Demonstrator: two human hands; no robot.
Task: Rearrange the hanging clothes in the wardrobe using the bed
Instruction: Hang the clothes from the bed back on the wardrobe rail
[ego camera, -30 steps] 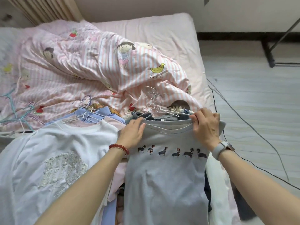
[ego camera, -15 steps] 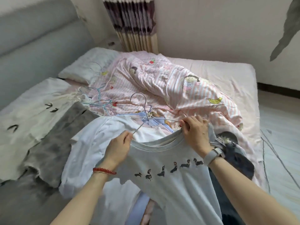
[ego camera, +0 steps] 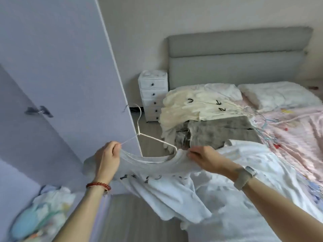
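Blurred throughout; fine detail unreliable. Print row on grey T-shirt [ego camera: 157, 173] smeared, figures unreadable. Right shoulder of wire hanger [ego camera: 139, 131] hidden inside the neckline; left arm of hanger vanishes into left hand [ego camera: 107, 157]. Lower hem of grey T-shirt indistinct against white T-shirt [ego camera: 253, 172] beneath.

Left hand: fingers [ego camera: 114, 149] curled, pinching left side of collar together with hanger wire. Right hand [ego camera: 203, 158]: fingers [ego camera: 192, 152] pressed together, pinching right side of collar at hanger shoulder. Red bead bracelet [ego camera: 98, 186] on left wrist; watch [ego camera: 245, 175] on right wrist, face cut from sight.

Grey T-shirt held in the air off the near left corner of bed [ego camera: 244, 126], between bed and wardrobe door [ego camera: 61, 67], hanger hook upright and just beside the door's edge. Wardrobe interior not in view; door handle [ego camera: 38, 111] blurred.

On bed: cream garment [ego camera: 195, 107] with black marks draped over the left edge near the headboard; grey garment [ego camera: 215, 131] under it, partly covered; pink striped duvet [ego camera: 293, 133] along right edge, cut off by frame; pillow [ego camera: 277, 95] at head; tangle of thin hangers [ego camera: 258, 123] hard to resolve.

White drawer unit [ego camera: 153, 95] between wardrobe and headboard, drawers closed, contents unseen; crumpled white item on top unidentifiable. Pale bundle [ego camera: 43, 213] at lower left on the floor, contents not distinguishable.
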